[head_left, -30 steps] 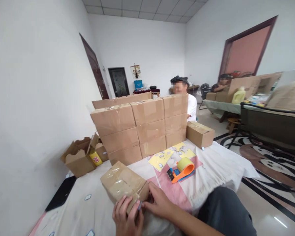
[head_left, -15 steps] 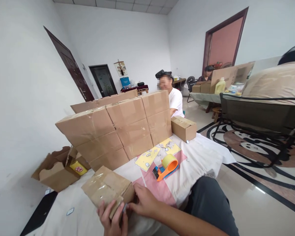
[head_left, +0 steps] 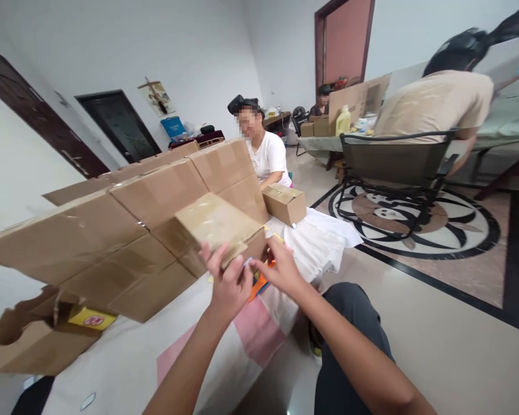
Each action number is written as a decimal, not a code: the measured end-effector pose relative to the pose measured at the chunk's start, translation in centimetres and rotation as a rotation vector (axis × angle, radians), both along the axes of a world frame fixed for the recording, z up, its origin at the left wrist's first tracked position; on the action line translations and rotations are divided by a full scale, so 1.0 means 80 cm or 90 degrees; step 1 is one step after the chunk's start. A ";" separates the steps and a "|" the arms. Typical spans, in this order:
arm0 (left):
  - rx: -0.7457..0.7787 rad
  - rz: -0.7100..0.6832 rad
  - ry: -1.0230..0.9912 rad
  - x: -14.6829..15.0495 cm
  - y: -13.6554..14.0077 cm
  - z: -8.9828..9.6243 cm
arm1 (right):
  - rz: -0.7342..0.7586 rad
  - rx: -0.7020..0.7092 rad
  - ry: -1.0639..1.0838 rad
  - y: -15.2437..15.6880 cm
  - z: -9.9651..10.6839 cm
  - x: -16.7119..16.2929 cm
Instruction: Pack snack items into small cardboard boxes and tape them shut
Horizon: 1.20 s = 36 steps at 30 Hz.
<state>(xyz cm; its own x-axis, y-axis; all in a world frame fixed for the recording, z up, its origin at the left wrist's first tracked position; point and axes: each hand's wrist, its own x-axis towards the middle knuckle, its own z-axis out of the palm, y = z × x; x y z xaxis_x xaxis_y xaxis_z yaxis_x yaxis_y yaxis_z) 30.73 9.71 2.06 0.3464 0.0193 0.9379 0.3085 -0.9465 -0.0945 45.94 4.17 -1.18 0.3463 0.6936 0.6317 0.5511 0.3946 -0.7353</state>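
Observation:
Between my hands is a small taped cardboard box, lifted and tilted in front of the stacked boxes. My left hand grips its near left edge, fingers over the top. My right hand holds the near right end, thumb toward the left fingers. A small pale piece shows by the fingertips at the box's near edge; I cannot make out what it is. Behind and below the hands, an orange tape dispenser lies on the cloth, mostly hidden.
A wall of stacked cardboard boxes spans the table's far side. One closed box stands at the right. An opened box with a yellow pack sits at left. A person in white sits beyond; another person sits at right.
Both hands have raised the small box off the table and carried it forward, toward the stack. It now covers much of the tape dispenser. My view has turned right.

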 end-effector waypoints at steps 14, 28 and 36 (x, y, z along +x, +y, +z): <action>-0.221 -0.239 0.114 0.307 -0.056 -0.144 | -0.212 -0.126 0.097 -0.112 -0.120 0.266; -0.303 -0.158 0.103 0.342 0.022 -0.175 | -0.294 -0.117 0.275 -0.002 -0.180 0.284; -0.318 -0.126 0.101 0.362 0.047 -0.173 | -0.432 -0.134 0.304 -0.006 -0.187 0.268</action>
<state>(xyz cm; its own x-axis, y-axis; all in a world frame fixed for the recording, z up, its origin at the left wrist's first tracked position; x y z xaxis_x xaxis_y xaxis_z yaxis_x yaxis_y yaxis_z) 59.69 13.49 -11.76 0.5247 0.3677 0.7678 0.1386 -0.9268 0.3492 67.38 3.68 -16.18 0.9255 0.3256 0.1933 0.2306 -0.0796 -0.9698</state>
